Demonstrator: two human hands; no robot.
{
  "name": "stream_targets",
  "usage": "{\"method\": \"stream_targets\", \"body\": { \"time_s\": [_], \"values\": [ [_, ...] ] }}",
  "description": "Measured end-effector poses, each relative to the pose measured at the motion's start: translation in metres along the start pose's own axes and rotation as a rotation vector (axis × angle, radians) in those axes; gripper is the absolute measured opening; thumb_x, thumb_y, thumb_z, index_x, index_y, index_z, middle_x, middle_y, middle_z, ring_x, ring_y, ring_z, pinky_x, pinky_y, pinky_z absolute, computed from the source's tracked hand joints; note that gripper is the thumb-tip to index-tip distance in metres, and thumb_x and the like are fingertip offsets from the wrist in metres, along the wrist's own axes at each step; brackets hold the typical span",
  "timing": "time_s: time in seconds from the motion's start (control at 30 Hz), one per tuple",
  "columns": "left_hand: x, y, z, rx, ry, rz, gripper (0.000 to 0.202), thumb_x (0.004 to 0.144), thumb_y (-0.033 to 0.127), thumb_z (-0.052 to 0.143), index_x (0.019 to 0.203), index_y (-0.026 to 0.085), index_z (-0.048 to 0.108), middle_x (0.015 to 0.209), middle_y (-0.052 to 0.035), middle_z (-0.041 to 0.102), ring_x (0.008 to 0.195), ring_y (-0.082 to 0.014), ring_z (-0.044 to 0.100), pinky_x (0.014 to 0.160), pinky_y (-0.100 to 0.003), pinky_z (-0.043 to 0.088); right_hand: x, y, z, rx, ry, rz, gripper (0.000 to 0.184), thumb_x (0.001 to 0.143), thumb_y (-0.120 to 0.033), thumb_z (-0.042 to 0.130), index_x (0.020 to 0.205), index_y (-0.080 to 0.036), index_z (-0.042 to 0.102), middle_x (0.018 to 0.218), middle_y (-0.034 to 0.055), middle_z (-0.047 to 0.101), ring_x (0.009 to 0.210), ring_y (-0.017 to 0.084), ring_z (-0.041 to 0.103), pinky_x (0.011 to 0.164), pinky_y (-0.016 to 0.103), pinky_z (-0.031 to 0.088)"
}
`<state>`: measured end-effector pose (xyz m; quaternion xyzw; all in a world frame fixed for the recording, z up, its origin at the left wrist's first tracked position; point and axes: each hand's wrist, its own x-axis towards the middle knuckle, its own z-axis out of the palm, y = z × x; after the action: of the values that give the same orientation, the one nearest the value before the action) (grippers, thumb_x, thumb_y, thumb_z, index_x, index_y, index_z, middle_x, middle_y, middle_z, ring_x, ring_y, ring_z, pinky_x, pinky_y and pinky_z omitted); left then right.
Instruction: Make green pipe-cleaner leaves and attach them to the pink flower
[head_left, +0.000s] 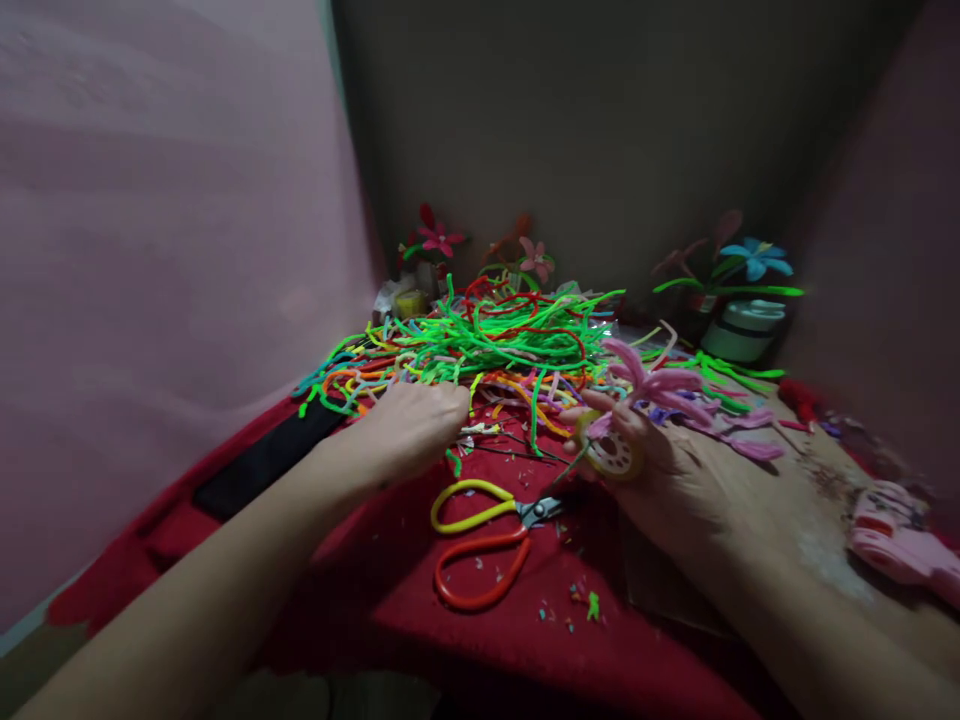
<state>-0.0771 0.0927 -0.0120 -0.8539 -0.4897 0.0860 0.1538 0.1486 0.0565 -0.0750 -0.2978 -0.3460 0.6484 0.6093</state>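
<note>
My left hand reaches into the near edge of a big heap of coloured pipe cleaners, fingers curled down among the strands; what they grip is hidden. My right hand is closed round a pink pipe-cleaner flower and a small roll of tape, held just above the red cloth. Scissors with one yellow and one orange handle lie on the cloth between my hands.
Finished pipe-cleaner flowers stand at the back: red and pink ones at left, a blue one in a pot at right. A pink glue gun lies at far right. Small cut scraps litter the cloth.
</note>
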Motion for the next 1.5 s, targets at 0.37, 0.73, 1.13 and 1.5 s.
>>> {"method": "stream_targets", "body": {
  "time_s": [0.37,0.73,1.13,1.5],
  "values": [
    [0.042,0.003,-0.002,-0.370,0.209,-0.010,0.027,0.083,0.031,0.039,0.082,0.018,0.062,0.071,-0.0047,0.064,0.064,-0.0152,0.057,0.057,-0.024,0.039,0.001,0.003,0.004,0.032,-0.072,-0.058,0.018,0.076,-0.033,0.059,0.088,-0.022,0.066,0.077,0.0022,0.063,0.058,0.010,0.050,0.047,0.021,0.037],
    [0.031,0.087,-0.015,-1.175,0.315,0.187,0.014,0.077,0.028,0.055,0.089,0.019,0.055,0.081,-0.0014,0.064,0.069,-0.0125,0.058,0.064,-0.024,0.045,-0.007,-0.012,0.016,-0.231,-0.016,-0.220,0.016,0.074,-0.041,0.059,0.077,-0.027,0.066,0.065,-0.0009,0.058,0.057,0.013,0.049,0.053,0.026,0.041],
    [0.033,0.092,-0.001,-1.182,0.378,0.170,0.015,0.085,0.021,0.044,0.082,0.019,0.059,0.070,0.0014,0.061,0.060,-0.0091,0.053,0.060,-0.020,0.041,-0.011,-0.011,0.020,-0.304,0.035,-0.251,0.017,0.073,-0.041,0.060,0.076,-0.025,0.065,0.066,-0.0002,0.056,0.061,0.014,0.050,0.052,0.025,0.042],
    [0.028,0.094,-0.007,-1.742,0.102,0.044,0.018,0.082,0.026,0.048,0.070,0.014,0.053,0.056,0.0050,0.045,0.043,-0.0024,0.032,0.040,-0.015,0.023,-0.006,-0.008,0.020,-0.396,-0.033,-0.359,0.020,0.075,-0.037,0.057,0.069,-0.019,0.062,0.072,0.0010,0.060,0.075,0.016,0.053,0.076,0.030,0.043]
  ]
}}
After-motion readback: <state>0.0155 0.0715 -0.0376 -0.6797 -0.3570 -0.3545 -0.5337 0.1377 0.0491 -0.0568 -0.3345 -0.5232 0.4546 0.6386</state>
